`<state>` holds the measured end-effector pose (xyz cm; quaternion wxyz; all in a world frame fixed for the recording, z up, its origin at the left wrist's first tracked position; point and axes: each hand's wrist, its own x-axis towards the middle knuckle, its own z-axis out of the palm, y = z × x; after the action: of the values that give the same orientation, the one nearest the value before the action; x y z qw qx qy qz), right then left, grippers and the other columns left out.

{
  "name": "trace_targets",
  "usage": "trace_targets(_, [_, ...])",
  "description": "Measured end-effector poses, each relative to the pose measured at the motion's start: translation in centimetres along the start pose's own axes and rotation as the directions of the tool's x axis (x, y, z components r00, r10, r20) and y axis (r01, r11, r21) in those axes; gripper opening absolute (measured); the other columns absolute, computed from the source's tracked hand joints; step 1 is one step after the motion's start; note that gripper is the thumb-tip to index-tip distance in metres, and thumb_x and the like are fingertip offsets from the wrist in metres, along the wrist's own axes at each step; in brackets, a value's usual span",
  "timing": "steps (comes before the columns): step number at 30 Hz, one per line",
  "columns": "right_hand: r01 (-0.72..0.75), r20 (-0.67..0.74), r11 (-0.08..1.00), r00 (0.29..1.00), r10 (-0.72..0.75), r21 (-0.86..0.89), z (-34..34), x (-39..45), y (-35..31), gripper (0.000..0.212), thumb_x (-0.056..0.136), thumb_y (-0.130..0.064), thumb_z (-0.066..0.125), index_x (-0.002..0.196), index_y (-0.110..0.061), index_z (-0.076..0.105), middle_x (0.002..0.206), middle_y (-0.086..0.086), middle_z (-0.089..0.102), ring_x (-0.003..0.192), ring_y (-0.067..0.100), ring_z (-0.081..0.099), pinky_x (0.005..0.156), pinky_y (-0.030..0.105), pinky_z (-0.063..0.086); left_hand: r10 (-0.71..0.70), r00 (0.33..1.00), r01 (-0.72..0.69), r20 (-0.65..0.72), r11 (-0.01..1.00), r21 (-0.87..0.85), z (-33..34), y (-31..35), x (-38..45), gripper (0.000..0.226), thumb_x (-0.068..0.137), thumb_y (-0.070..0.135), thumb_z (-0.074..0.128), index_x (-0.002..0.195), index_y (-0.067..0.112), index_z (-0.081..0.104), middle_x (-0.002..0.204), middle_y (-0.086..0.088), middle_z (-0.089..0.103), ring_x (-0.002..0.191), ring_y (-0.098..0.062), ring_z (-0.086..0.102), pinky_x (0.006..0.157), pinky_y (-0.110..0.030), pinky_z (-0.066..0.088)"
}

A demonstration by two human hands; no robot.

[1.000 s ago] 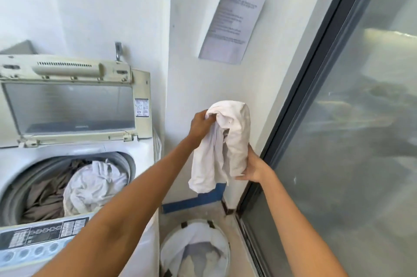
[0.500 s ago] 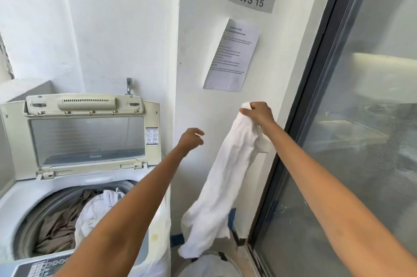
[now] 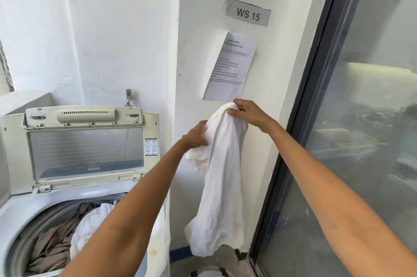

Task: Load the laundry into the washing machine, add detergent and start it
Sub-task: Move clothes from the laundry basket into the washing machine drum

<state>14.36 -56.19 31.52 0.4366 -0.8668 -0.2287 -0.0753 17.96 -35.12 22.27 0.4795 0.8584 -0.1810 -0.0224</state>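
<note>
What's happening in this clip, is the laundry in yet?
A person is partway through loading. The right hand pinches the top of a white garment held up beside the wall, and the left hand grips it lower down. It hangs in the air, not in the machine. The top-loading washing machine stands with its lid up, and its drum already holds a brown cloth and a white one.

The soft cloth garment (image 3: 222, 177) hanging at centre is plain white. In the cream-lidded top-loading washing machine (image 3: 85, 141) at left lie a taupe crumpled fabric (image 3: 53, 245) and a white bundled cloth (image 3: 90, 224). The grey rectangular wall sign (image 3: 248, 15) bears black letters.
</note>
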Motion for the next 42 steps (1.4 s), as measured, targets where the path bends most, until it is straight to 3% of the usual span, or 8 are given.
trace_targets(5, [-0.047,-0.119,0.984,0.993,0.026,-0.173,-1.8,0.6,-0.5,0.032,0.085,-0.04,0.064,0.081,-0.009,0.055,0.077,0.0,0.05,0.079,0.014,0.046,0.071,0.031,0.03,-0.112,0.991,0.106,0.079,0.992,0.072,-0.8,0.0,-0.2,0.031,0.073,0.031,0.077,0.069,0.016,0.05,0.076,0.0,0.054,0.081,-0.022,0.052,0.062,-0.025,0.038])
trace_targets(9, [-0.282,-0.317,0.766,0.942,0.108,-0.578,-1.7,0.9,-0.8,0.012,0.089,-0.036,0.054,0.088,-0.025,0.06,0.093,0.003,0.065,0.093,0.028,0.06,0.071,0.031,0.036,-0.172,0.956,0.217,-0.238,0.96,0.177,-5.8,0.6,-0.4,0.024,0.083,0.036,0.06,0.098,0.018,0.066,0.112,-0.013,0.066,0.107,-0.029,0.061,0.09,-0.037,0.048])
trace_targets(14, [-0.303,-0.388,0.839,0.914,0.121,-0.452,2.8,2.8,-3.5,0.014,0.09,-0.024,0.05,0.091,-0.015,0.06,0.102,0.016,0.065,0.096,0.036,0.061,0.073,0.032,0.042,-0.189,0.903,0.227,-0.385,0.972,0.054,-10.9,2.5,-2.3,0.047,0.083,0.031,0.044,0.119,0.004,0.057,0.124,-0.019,0.059,0.114,-0.035,0.056,0.097,-0.042,0.046])
trace_targets(18, [-0.194,-0.409,0.964,0.907,0.105,-0.183,6.1,5.3,-9.3,0.013,0.089,-0.019,0.046,0.076,-0.019,0.049,0.079,0.009,0.061,0.08,0.035,0.065,0.074,0.038,0.053,-0.169,0.843,0.024,-0.511,0.96,-0.278,-14.4,4.2,-4.8,0.029,0.073,0.022,0.041,0.09,0.001,0.051,0.088,-0.018,0.059,0.09,-0.027,0.057,0.058,-0.027,0.039])
trace_targets(20, [-0.089,-0.403,0.994,0.909,0.107,0.062,7.4,6.6,-12.9,0.007,0.09,-0.012,0.045,0.089,-0.016,0.051,0.085,0.006,0.058,0.073,0.035,0.067,0.071,0.042,0.058,-0.154,0.814,-0.158,-0.56,0.87,-0.468,-16.8,5.8,-6.1,0.033,0.084,0.02,0.044,0.113,0.006,0.051,0.097,-0.009,0.058,0.088,-0.021,0.054,0.058,-0.023,0.041])
trace_targets(24, [0.19,-0.384,0.858,0.923,0.009,0.477,9.4,9.4,-21.1,0.026,0.088,0.005,0.042,0.106,-0.013,0.05,0.106,0.009,0.058,0.074,0.018,0.065,0.059,0.031,0.057,-0.019,0.807,-0.468,-0.59,0.589,-0.659,-22.1,10.1,-9.8,0.038,0.092,0.003,0.037,0.121,0.022,0.051,0.102,-0.004,0.062,0.083,-0.022,0.06,0.063,-0.026,0.048])
trace_targets(28, [0.365,-0.355,0.628,0.923,-0.148,0.687,11.5,10.6,-28.2,0.022,0.094,0.005,0.041,0.11,-0.009,0.046,0.091,0.011,0.057,0.064,0.014,0.061,0.061,0.026,0.053,0.061,0.766,-0.55,-0.64,0.578,-0.603,-27.5,13.3,-13.1,0.041,0.082,-0.006,0.035,0.106,0.017,0.059,0.087,-0.003,0.063,0.069,-0.017,0.057,0.054,-0.021,0.042])
trace_targets(42, [-0.005,-0.039,0.936,0.999,0.02,0.352,35.3,11.0,-12.5,0.023,0.085,-0.001,0.057,0.101,-0.017,0.057,0.111,0.004,0.061,0.102,0.017,0.056,0.085,0.027,0.044,-0.339,0.798,-0.054,-0.498,0.782,-0.62,-23.4,-13.6,-18.1,0.028,0.078,0.022,0.049,0.106,0.021,0.056,0.086,-0.002,0.056,0.074,-0.009,0.054,0.061,-0.024,0.042])
